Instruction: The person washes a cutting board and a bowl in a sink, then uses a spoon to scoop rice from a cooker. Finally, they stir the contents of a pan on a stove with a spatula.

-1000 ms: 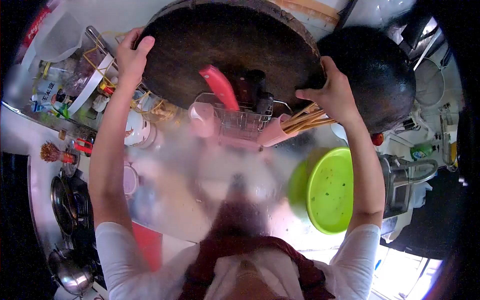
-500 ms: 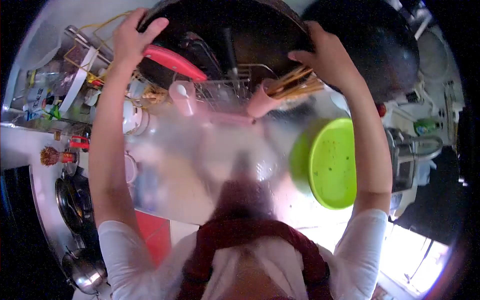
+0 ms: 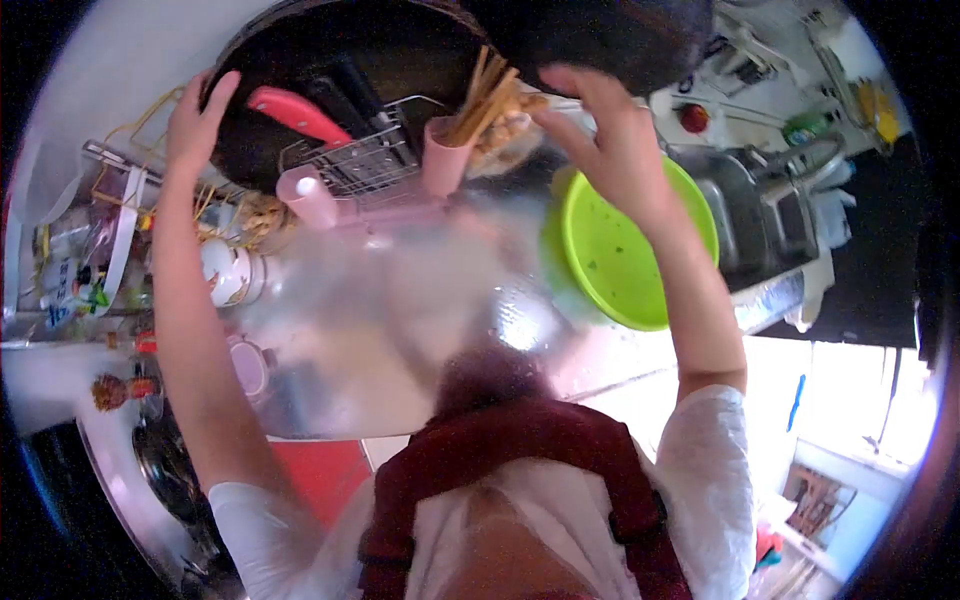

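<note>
left hand still gripping left rim of round wooden board, propped behind wire rack | pink cup of chopsticks just right of rack | right hand off the board since 0.5 s ago, fingers spread, above green basin | board now held by 1 hand

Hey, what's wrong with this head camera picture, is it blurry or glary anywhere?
Head view: strong fisheye bending, dark corners. A hazy smear blurs the countertop at centre; daylight blows out the lower right. The left hand on the round board, the right hand and the green basin stay fairly sharp.
</note>
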`<state>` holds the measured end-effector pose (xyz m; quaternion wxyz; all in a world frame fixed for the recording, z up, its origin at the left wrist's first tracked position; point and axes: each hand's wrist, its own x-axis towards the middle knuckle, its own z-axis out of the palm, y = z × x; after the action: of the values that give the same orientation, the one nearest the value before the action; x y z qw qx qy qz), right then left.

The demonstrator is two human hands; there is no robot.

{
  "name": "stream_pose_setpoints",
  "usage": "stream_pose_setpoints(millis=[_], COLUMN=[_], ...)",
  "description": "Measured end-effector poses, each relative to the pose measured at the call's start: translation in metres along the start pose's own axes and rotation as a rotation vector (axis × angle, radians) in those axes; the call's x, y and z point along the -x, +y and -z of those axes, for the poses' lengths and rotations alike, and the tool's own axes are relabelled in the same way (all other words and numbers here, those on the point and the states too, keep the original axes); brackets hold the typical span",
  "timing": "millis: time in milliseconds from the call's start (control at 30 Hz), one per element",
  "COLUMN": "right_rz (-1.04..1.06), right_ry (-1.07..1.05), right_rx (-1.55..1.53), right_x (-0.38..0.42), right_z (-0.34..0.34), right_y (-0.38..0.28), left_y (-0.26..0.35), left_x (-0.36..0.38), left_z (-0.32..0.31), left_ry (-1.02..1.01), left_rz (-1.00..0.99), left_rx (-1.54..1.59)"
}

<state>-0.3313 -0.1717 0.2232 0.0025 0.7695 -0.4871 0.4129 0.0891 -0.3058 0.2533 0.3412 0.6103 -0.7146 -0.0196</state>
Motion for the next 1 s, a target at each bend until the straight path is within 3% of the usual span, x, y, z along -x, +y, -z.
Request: stream_pose_setpoints(millis=[200,300,400,433,500,567,600,633,700,733,767,800,833,900,933,1000], right_rz=[-0.698,-0.841,-0.816,-0.953,-0.989,-0.877,-0.665,-0.635,-0.783,-0.774,-0.742,-0.713,-0.709,-0.310,-0.316,-0.555], right_ry=[-0.202,-0.242,-0.257,-0.315,-0.319,-0.526,-0.828,-0.907,-0.858,-0.863,-0.782,-0.704,-0.706,-0.136,-0.131,0.025], right_rx=[0.175,0.240,0.363,0.328,0.368,0.442,0.683,0.663,0.252,0.253,0.209,0.159,0.148,0.517,0.510,0.483], right_x=[0.188,0.266,0.297,0.292,0.284,0.301,0.285,0.273,0.255,0.251,0.246,0.247,0.253,0.264,0.268,0.268], right_z=[0.033,0.036,0.034,0.034,0.022,-0.016,-0.018,-0.017,0.005,0.014,0.026,0.037,0.048,0.071,0.080,0.094], right_y=[0.062,0.087,0.118,0.123,0.135,0.177,0.161,0.149,0.137,0.134,0.135,0.142,0.153,0.178,0.190,0.215], left_y=[-0.009,-0.005,-0.020,-0.011,0.011,0.010,0.033,0.075,0.076,0.105,0.114,0.132,0.186,0.228,0.234,0.253], left_x=[0.005,0.010,0.021,0.038,0.078,0.119,0.145,0.175,0.236,0.266,0.299,0.311,0.323,0.340,0.345,0.339], left_z=[-0.003,-0.002,0.004,0.009,0.018,0.002,-0.015,-0.033,-0.090,-0.123,-0.162,-0.195,-0.211,-0.258,-0.278,-0.304], left_ry=[-0.002,-0.023,0.129,0.122,0.592,0.802,0.892,0.879,0.536,0.301,0.111,-0.326,-0.476,-0.573,-0.574,-0.503], left_rz=[0.006,0.040,0.100,0.088,0.066,0.014,-0.088,0.007,0.080,0.130,0.041,0.391,0.579,0.821,0.819,0.849], left_rx=[0.024,0.127,0.288,0.293,0.225,0.427,0.470,0.350,0.483,0.530,0.245,0.667,0.771,1.072,1.063,1.022])
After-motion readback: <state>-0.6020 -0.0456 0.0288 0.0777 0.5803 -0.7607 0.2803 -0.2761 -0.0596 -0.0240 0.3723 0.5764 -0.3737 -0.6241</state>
